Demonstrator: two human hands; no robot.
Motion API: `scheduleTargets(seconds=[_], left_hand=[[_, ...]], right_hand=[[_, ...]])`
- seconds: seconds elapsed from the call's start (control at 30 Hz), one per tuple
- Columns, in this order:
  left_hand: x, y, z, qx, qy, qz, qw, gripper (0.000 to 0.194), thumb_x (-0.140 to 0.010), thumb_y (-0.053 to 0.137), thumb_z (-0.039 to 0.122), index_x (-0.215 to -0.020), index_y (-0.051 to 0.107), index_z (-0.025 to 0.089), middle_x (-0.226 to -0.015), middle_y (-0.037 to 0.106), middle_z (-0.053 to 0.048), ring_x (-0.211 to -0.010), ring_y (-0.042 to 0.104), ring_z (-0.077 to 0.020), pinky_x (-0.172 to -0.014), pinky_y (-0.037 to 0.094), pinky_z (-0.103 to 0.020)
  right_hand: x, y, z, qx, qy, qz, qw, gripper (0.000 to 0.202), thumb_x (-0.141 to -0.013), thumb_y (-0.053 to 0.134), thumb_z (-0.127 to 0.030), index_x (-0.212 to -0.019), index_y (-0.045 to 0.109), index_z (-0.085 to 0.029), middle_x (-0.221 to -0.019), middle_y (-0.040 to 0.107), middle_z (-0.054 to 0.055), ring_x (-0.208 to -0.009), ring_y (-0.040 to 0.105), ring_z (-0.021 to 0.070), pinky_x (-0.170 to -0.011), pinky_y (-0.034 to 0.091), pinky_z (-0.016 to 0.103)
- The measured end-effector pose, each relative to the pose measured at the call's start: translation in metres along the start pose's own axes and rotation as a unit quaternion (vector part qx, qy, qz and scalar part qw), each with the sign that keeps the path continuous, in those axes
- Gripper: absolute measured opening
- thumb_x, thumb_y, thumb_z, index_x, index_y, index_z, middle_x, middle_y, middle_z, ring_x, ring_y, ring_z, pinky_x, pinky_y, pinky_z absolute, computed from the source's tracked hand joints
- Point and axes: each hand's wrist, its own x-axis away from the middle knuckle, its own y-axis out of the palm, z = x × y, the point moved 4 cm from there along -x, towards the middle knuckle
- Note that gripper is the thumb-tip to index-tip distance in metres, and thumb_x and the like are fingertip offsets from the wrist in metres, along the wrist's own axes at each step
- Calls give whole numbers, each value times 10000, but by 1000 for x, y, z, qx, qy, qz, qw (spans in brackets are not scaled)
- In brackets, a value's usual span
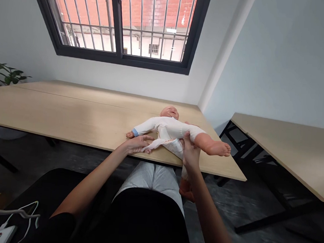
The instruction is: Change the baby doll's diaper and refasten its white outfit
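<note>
A baby doll [175, 125] in white clothing with a blue cuff lies on its back near the table's front edge, head away from me. One bare leg [212, 144] sticks out to the right; the other hangs below the edge. A white diaper [174, 147] is under its bottom, with one side pulled out to the left. My left hand [139, 145] has its fingers closed on that loose side, beside the doll's hand. My right hand [190, 151] grips the raised leg at the thigh, thumb up; part of the diaper there is hidden behind it.
The wooden table [68, 111] runs along the wall below a barred window [122, 57]. A second table [293, 145] stands at the right, past a gap. On the left are a potted plant [11, 75], a black chair [52, 188] and a white device with cables [4, 234].
</note>
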Motion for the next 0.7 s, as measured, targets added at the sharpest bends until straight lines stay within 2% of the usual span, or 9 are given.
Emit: scheduleTargets(seconds=[0.07, 0.17, 0.27, 0.4, 0.5, 0.53, 0.6, 0.7], left_hand=[[2, -4, 0, -32, 11, 18, 999, 531, -650, 947, 209, -1071, 631, 134, -819, 736, -60, -611, 671, -122, -583, 503, -222], [6, -8, 2, -69, 31, 50, 996, 451, -624, 929, 205, -982, 662, 137, -710, 699, -18, -531, 605, -94, -526, 442, -207], [12, -10, 5, -103, 57, 93, 989, 410, -596, 888, 169, -941, 669, 136, -675, 683, 3, -507, 578, -83, -520, 422, -197], [21, -18, 15, -149, 113, 164, 969, 341, -622, 843, 226, -900, 669, 134, -687, 683, -6, -529, 582, -102, -532, 432, -212], [28, -20, 25, -186, 156, 182, 953, 311, -593, 842, 227, -842, 675, 144, -668, 664, 0, -578, 584, -116, -574, 455, -226], [31, -17, 26, -204, 158, 166, 952, 300, -586, 842, 218, -834, 688, 146, -664, 661, 1, -596, 583, -117, -594, 458, -228], [35, -5, 26, -245, 131, 94, 956, 301, -592, 849, 219, -860, 731, 146, -688, 676, -11, -646, 603, -127, -637, 467, -233], [45, 25, 16, -305, 22, -93, 948, 390, -639, 869, 278, -997, 794, 144, -787, 727, -52, -747, 656, -164, -697, 488, -251]], right_hand=[[1, 1, -11, -60, 32, 20, 998, 651, -793, 788, -611, -1277, 658, -194, -1285, 710, 134, -1289, 634, 271, -1048, 574, 429], [0, -1, -21, -96, 54, 29, 993, 684, -712, 854, -603, -1222, 666, -188, -1232, 729, 138, -1250, 658, 285, -986, 607, 430], [0, -1, -21, -102, 66, 30, 992, 699, -687, 872, -602, -1206, 655, -188, -1199, 737, 140, -1224, 672, 287, -965, 619, 443], [4, 2, -21, -99, 72, 35, 992, 759, -641, 893, -608, -1219, 643, -186, -1219, 730, 151, -1279, 639, 300, -979, 616, 438], [5, 6, -23, -98, 74, 34, 992, 781, -646, 877, -642, -1235, 640, -189, -1288, 703, 160, -1312, 618, 310, -974, 621, 437], [6, 6, -24, -100, 76, 35, 991, 788, -645, 875, -651, -1238, 639, -190, -1319, 689, 165, -1317, 615, 313, -966, 625, 437], [6, 6, -25, -106, 87, 38, 990, 823, -613, 895, -657, -1240, 634, -191, -1382, 654, 175, -1320, 612, 320, -946, 634, 430], [6, 5, -23, -123, 117, 47, 984, 928, -502, 958, -636, -1244, 621, -192, -1466, 592, 192, -1313, 615, 330, -920, 644, 412]])
